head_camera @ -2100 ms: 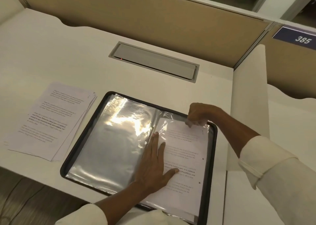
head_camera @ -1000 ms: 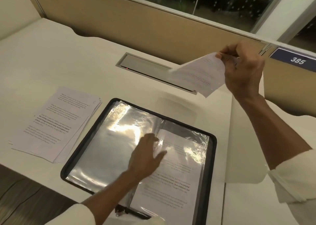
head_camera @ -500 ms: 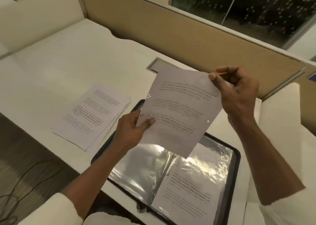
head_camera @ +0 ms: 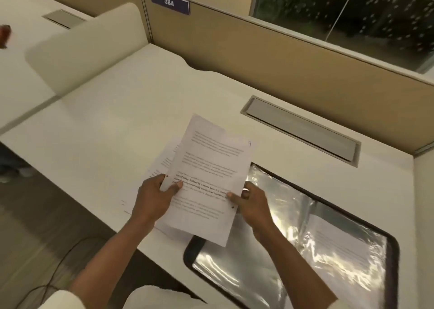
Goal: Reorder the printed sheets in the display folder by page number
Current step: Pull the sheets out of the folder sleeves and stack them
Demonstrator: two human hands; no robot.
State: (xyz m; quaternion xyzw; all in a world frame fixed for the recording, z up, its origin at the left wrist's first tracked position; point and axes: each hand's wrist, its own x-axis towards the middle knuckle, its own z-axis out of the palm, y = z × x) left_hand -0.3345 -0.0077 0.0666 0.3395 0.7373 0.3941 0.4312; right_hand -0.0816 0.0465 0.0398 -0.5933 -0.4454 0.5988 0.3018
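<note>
- The left hand (head_camera: pixel 152 199) grips the left edge of a printed sheet (head_camera: pixel 209 174), with the thumb on top of the paper and the fingers curled beneath it
- The right hand (head_camera: pixel 252 206) pinches the right edge of the same sheet, thumb on the printed face and the other fingers tucked behind
- The sheet is tilted, printed side up, over a stack of loose sheets (head_camera: pixel 164 162) that lies on the desk (head_camera: pixel 112 120); whether it touches the stack cannot be told
- The sheet's near corner overlaps the near left corner of the display folder (head_camera: pixel 188 253)
- The folder lies open on the right of the desk, just beside the stack, its black rim framing shiny clear pockets (head_camera: pixel 270 250)
- Another printed page (head_camera: pixel 340 245) sits inside the pocket on the folder's right half
- A grey hatch (head_camera: pixel 303 130) is set into the desk beyond the folder
- A tan partition (head_camera: pixel 258 57) runs along the far edge, carrying a blue plate (head_camera: pixel 169 2) marked 384, with a dark window (head_camera: pixel 352 10) above it
- A thin cable (head_camera: pixel 58 273) trails across the floor at the near left
</note>
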